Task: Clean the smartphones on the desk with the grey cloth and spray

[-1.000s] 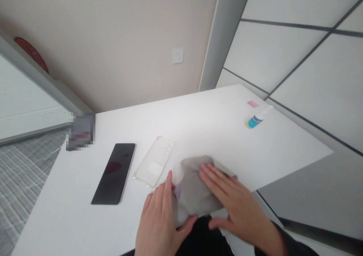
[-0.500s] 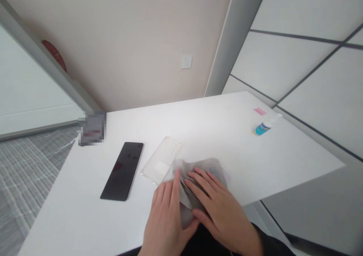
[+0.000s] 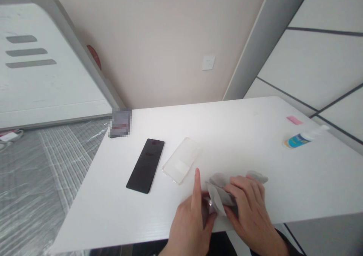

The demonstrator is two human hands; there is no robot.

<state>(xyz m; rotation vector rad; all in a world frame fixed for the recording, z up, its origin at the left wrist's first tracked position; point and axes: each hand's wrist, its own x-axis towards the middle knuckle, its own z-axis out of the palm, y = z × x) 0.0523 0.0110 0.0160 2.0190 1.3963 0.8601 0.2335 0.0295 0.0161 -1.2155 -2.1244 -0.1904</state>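
Gripping left hand [image 3: 187, 225]: in the head view, at six o'clock, thumb and bent fingers close around a dark object [image 3: 205, 212] with a shiny edge, too covered to identify; the index finger [image 3: 196, 190] points toward twelve.
Right hand [image 3: 251, 210]: between four and five o'clock, fingers curled, thumb opposed, pinching a bunched part of the grey cloth [image 3: 221, 196].
Grey cloth: between the hands, one fold by the dark object, a loose end showing past the knuckles toward one o'clock.
Dark object: by the near edge of the white table [image 3: 235, 135]; whether it touches the top, I cannot tell.
Clear case [image 3: 181, 161]: at half past ten from the hands, near the raised fingertip.
Black phone [image 3: 146, 166]: at ten o'clock, lying flat, well apart from the hands.
Bottle [image 3: 300, 139]: at two o'clock, near a pink slip [image 3: 294, 120].
Near edge: a hard tug on the cloth could pull the dark object loose, and it might drop off toward six.
Raised fingertip: sweeping toward eleven, it could nudge the clear case.
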